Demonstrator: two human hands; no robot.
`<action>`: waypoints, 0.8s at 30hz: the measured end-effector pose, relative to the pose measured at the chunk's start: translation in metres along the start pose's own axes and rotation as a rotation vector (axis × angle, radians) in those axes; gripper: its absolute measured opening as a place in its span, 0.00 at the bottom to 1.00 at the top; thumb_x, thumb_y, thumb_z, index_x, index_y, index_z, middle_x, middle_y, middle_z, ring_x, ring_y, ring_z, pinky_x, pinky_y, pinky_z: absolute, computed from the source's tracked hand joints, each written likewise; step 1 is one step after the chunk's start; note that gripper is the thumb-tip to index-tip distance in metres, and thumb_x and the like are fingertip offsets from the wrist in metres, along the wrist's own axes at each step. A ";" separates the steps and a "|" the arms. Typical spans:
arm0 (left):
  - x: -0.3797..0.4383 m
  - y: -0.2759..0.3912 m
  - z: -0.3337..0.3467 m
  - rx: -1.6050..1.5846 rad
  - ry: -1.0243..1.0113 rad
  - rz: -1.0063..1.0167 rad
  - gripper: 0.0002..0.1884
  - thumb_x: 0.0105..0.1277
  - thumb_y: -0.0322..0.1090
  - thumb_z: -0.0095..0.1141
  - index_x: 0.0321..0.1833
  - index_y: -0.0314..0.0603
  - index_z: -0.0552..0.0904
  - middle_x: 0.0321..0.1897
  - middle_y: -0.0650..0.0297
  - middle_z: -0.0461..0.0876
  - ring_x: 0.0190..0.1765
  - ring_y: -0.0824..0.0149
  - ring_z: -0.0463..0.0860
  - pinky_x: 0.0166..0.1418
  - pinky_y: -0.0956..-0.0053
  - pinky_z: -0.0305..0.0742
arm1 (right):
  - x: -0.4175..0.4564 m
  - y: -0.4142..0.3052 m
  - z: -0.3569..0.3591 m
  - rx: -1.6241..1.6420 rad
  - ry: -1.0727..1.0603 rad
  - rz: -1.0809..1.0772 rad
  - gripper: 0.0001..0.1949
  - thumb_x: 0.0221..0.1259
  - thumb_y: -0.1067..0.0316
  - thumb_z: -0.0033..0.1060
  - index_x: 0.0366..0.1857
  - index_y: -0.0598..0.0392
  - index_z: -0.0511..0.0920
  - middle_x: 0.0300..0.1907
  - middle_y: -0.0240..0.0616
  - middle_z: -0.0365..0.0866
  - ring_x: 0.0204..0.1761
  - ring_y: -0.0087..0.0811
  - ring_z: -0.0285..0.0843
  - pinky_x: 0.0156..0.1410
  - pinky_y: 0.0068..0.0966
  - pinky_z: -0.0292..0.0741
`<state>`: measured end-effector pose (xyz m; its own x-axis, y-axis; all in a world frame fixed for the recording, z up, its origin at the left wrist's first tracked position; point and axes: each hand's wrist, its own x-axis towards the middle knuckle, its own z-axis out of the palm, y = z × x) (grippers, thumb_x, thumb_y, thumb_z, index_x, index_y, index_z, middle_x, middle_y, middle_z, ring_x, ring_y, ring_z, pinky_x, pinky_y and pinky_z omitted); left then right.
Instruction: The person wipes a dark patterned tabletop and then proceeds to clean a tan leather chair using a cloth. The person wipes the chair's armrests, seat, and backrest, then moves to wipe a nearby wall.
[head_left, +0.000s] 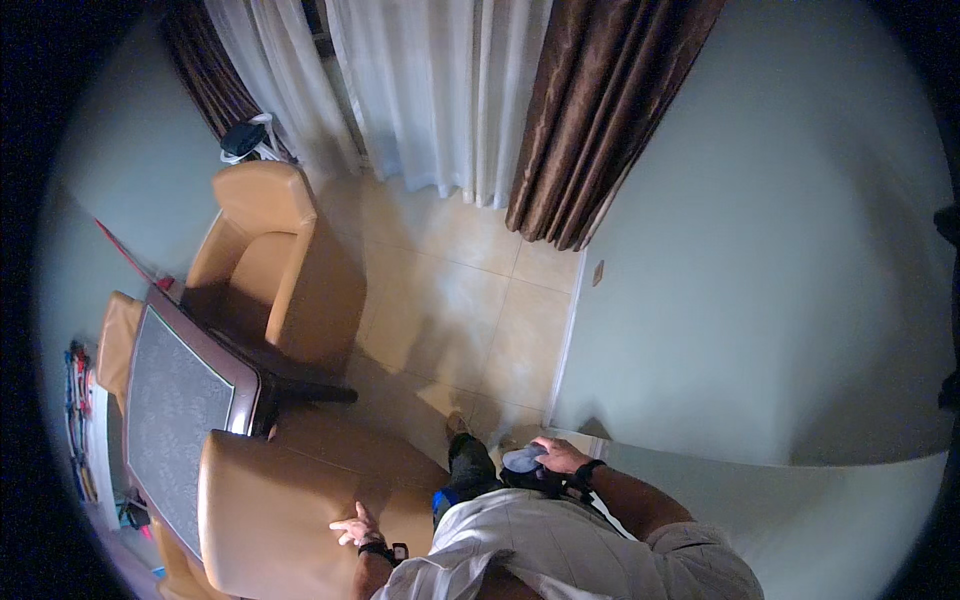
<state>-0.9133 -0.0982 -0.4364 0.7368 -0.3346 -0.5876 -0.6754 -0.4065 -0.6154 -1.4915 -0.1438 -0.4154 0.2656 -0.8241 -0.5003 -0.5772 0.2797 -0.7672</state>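
Note:
My left hand (358, 525) is over the back of a tan leather chair (277, 510) with its fingers spread and nothing in them; whether it touches the leather I cannot tell. Beside my leg, near the wall, my right hand (561, 455) grips a grey cloth-like item (523, 458), whose exact kind is unclear. Dark straps circle both wrists. To the left of the chair lies a table (247, 382) with a dark rim and a grey textured top.
Another tan armchair (262, 255) faces the table's far end. White curtains (442, 97) and a brown curtain (592, 127) hang ahead over the tiled floor (442, 300). A pale wall (735, 262) runs along the right. Shelves (105, 450) with coloured items are at far left.

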 end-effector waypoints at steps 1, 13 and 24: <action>0.003 0.001 0.003 0.084 -0.024 0.006 0.33 0.93 0.43 0.39 0.94 0.90 0.53 0.90 0.21 0.45 0.79 0.02 0.60 0.70 0.19 0.76 | 0.002 0.001 -0.003 -0.005 -0.018 0.012 0.26 0.74 0.59 0.69 0.72 0.55 0.80 0.61 0.56 0.91 0.65 0.56 0.90 0.71 0.46 0.83; 0.018 -0.032 -0.032 -1.738 -0.933 0.173 0.39 0.79 0.55 0.65 0.86 0.47 0.69 0.81 0.39 0.74 0.73 0.32 0.81 0.69 0.26 0.81 | 0.066 -0.044 -0.045 0.241 0.067 0.103 0.24 0.70 0.54 0.72 0.64 0.54 0.86 0.58 0.47 0.93 0.62 0.43 0.91 0.70 0.42 0.82; 0.074 0.142 -0.294 -1.469 -0.479 1.064 0.23 0.83 0.48 0.64 0.67 0.36 0.86 0.51 0.57 0.93 0.43 0.62 0.91 0.43 0.65 0.88 | 0.122 -0.133 -0.094 0.162 0.472 -0.031 0.27 0.74 0.63 0.69 0.74 0.60 0.78 0.65 0.56 0.89 0.69 0.51 0.88 0.76 0.45 0.81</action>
<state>-0.9449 -0.4303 -0.4127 -0.1635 -0.7760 -0.6092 -0.0305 -0.6132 0.7893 -1.4548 -0.3275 -0.3366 -0.1193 -0.9557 -0.2692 -0.4375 0.2940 -0.8498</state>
